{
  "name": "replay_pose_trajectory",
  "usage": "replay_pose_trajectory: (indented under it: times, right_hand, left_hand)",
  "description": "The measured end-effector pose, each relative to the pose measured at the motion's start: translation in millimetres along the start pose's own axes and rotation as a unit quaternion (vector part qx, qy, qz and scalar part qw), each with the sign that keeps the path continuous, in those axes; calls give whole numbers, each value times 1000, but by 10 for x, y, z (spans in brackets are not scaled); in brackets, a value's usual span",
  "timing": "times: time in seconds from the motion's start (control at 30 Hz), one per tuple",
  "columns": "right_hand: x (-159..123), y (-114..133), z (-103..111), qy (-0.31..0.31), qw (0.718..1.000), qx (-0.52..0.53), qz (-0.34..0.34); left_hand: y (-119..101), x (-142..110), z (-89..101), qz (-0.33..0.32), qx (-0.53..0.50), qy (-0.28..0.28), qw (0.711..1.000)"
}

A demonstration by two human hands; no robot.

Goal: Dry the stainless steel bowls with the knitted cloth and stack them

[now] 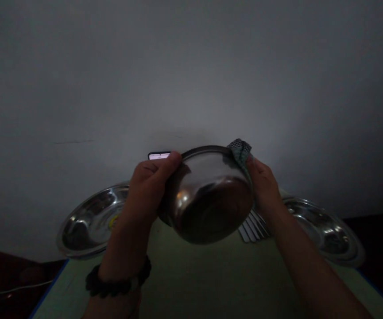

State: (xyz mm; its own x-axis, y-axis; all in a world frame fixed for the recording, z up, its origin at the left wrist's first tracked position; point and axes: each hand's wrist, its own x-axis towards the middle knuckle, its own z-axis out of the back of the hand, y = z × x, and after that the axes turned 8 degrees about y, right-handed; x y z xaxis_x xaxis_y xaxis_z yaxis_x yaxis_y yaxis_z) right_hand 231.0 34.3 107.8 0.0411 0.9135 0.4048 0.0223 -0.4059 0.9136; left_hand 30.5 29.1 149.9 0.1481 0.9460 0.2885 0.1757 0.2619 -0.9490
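Steel bowl (211, 199) between left grip (151, 188), right grip (263, 184) with cloth (241, 151).

"Can you see inside the steel bowl (211, 199)?"
"No, its mouth faces away. The left hand (148, 184) hides part of the phone (158, 156)."
"And the tabletop (191, 281)?"
"Its near side runs off the bottom edge."

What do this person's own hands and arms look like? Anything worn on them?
Both are ungloved, and no sleeves show. The left hand has a dark, chunky bracelet at its wrist, apparently of round beads. The right hand shows no wristwear. The picture is too dim for finer markings.
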Motion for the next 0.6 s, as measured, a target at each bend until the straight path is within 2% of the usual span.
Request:
replay_pose_trajectory:
  times: [0.1, 0.2, 0.23, 0.3, 0.37, 0.47, 0.53, 0.6]
  right_hand:
    - [21, -87, -120, -52, 991, 118, -45]
    - [26, -115, -229, -85, 977, 180, -75]
    - [30, -118, -247, -102, 970, 203, -89]
    - [45, -128, -247, -129, 950, 253, -128]
    - [67, -141, -192, -126, 942, 270, -152]
    - [85, -135, -38, -62, 963, 222, -141]
    - [70, -101, 72, -7, 975, 177, -132]
    - [35, -56, 153, 64, 982, 119, -129]
  left_hand:
    - [57, 60, -58, -11, -75, -122, 990]
    - [215, 118, -150, -31, -97, -248, 963]
    - [277, 136, -190, -35, -99, -276, 955]
    - [374, 167, -267, -26, -127, -277, 952]
    - [405, 189, -303, -9, -158, -244, 957]
    - [325, 182, -222, 8, -144, -159, 977]
    - [236, 145, -105, 38, -96, -53, 993]
    - [161, 91, 0, 110, -32, 99, 988]
